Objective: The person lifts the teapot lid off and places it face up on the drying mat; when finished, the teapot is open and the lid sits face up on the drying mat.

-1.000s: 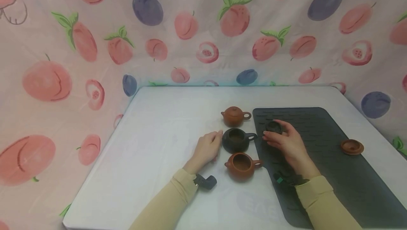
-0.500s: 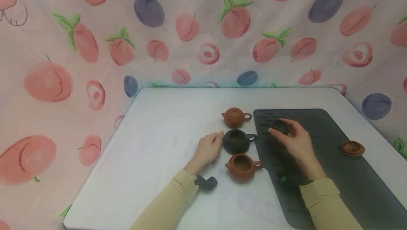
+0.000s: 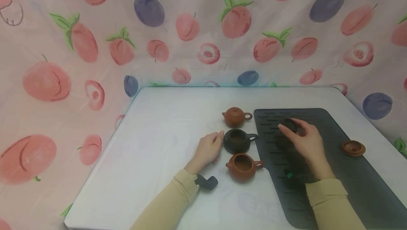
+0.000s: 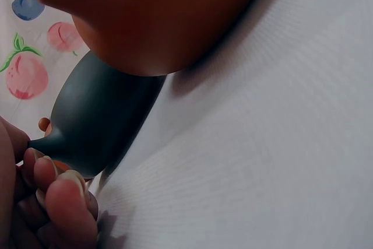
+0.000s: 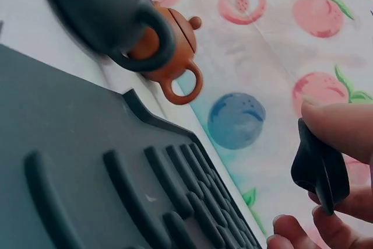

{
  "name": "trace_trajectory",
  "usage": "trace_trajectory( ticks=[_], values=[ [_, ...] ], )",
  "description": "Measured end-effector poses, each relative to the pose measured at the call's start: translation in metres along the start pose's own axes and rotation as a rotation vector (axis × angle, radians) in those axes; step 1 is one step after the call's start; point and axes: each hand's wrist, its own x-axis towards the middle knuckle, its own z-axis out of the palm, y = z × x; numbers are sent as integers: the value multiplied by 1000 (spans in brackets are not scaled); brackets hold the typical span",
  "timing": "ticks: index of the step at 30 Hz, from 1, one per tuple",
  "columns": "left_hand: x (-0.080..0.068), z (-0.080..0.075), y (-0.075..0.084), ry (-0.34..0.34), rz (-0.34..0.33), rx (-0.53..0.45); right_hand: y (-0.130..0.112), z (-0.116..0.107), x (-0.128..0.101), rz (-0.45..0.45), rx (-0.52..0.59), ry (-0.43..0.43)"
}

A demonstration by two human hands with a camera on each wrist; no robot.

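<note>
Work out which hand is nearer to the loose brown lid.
The right hand: it holds a black lid over the dark mat, left of the brown lid. The left hand is farther off, at the spout of the black teapot.

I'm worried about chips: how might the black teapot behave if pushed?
The black teapot looks rigid and possibly brittle, its slender handle probably the weak point. Its smooth body may slide on the white table. Being squat, it seems less apt to tip.
</note>
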Motion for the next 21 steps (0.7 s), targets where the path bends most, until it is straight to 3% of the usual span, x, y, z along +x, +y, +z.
trace_trajectory(
  ticks=[13,21],
  values=[
    [0,0,1,3,1,-3,9,-16,7,-75,-211,-24],
    [-1,0,1,2,7,-2,18,-24,7,-60,-292,-73]
  ],
)
